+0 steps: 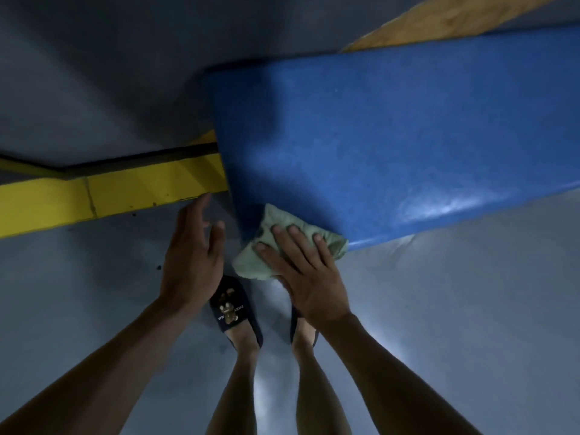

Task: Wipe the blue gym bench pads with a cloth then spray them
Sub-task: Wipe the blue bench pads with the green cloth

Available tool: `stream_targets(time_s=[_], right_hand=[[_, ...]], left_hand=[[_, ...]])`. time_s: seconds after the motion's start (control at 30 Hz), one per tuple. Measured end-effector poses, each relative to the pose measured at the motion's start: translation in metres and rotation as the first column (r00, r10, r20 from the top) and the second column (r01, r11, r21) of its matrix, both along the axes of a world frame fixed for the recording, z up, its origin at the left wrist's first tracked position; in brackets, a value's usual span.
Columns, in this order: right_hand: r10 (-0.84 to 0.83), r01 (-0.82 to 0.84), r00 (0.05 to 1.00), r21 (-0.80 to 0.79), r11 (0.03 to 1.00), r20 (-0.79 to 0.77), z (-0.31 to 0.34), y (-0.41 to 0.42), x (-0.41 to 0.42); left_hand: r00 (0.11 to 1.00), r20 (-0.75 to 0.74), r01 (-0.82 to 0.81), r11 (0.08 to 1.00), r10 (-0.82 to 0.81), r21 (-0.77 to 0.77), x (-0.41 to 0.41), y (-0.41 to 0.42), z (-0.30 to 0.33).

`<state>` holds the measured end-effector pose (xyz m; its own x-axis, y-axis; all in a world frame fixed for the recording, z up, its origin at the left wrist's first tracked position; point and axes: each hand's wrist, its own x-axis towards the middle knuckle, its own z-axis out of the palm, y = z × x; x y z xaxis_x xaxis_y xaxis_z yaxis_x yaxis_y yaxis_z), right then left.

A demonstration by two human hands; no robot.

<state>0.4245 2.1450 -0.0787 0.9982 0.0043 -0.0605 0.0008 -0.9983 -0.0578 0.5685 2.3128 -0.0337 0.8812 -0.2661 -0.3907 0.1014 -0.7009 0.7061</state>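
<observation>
Head camera looks straight down on us, and the only writing we find is small pale lettering on the dark slipper [233, 309] under our left wrist; it sits upside down to us and is too blurred to read, beside some golden ornaments. We see no brand or label on the cloth or the pad.

Our right hand [309, 277] lies palm down on the pale green cloth [266, 262], fingers spread and nearly straight, pressing it against the near corner of the blue bench pad [392, 146]. The cloth is bunched there, part on the pad's top and part hanging over its edge below our fingers. Our right forearm runs in from the lower right.

Our left hand [194, 255] hovers just left of the cloth, apart from it, fingers loosely extended and holding nothing, the palm turned toward the pad's end.

Yellow frame bar [110, 193] runs left from under the pad. Below us is the grey floor [455, 309], with our two feet close together.
</observation>
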Motion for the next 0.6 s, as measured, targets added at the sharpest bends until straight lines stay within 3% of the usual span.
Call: stream_targets(time_s=[0.1,0.2,0.23,0.3,0.33,0.37,0.4,0.47,0.53,0.6], right_hand=[[-0.139,0.139,0.989,-0.014,0.990,-0.056,0.000,-0.044,-0.013],[-0.413,0.420,0.905,0.060,0.906,-0.096,0.009,-0.103,-0.021],[-0.557,0.564,0.826,0.102,0.820,-0.089,0.011,-0.122,-0.019],[-0.821,0.818,0.564,0.194,0.542,-0.085,0.010,-0.139,-0.001],[-0.896,0.887,0.436,0.207,0.412,-0.087,0.007,-0.132,0.013],[-0.928,0.916,0.367,0.199,0.347,-0.068,0.006,-0.115,0.027],[-0.923,0.911,0.383,0.182,0.371,-0.037,0.007,-0.091,0.038],[-0.786,0.781,0.616,0.171,0.601,-0.053,0.010,-0.032,0.042],[-0.509,0.526,0.850,0.200,0.826,-0.135,0.016,0.006,0.030],[-0.214,0.239,0.968,0.218,0.946,-0.131,0.021,-0.010,0.019]], left_hand=[[0.999,-0.002,0.034,0.999,-0.034,-0.028,0.003,-0.009,0.000],[0.997,0.034,0.065,0.996,-0.063,-0.053,0.003,-0.017,-0.002],[0.996,0.042,0.076,0.995,-0.073,-0.061,0.003,-0.020,-0.003],[0.995,0.048,0.086,0.994,-0.083,-0.070,0.002,-0.022,-0.004],[0.994,0.057,0.093,0.993,-0.089,-0.074,0.002,-0.023,-0.004],[0.993,0.068,0.102,0.992,-0.097,-0.079,0.003,-0.024,-0.002],[0.992,0.078,0.109,0.991,-0.103,-0.078,0.004,-0.025,-0.001],[0.989,0.092,0.121,0.992,-0.117,-0.044,0.008,-0.028,0.000],[0.984,0.117,0.131,0.991,-0.131,0.005,0.011,-0.032,0.002],[0.976,0.155,0.150,0.988,-0.152,0.024,0.012,-0.038,0.006]])
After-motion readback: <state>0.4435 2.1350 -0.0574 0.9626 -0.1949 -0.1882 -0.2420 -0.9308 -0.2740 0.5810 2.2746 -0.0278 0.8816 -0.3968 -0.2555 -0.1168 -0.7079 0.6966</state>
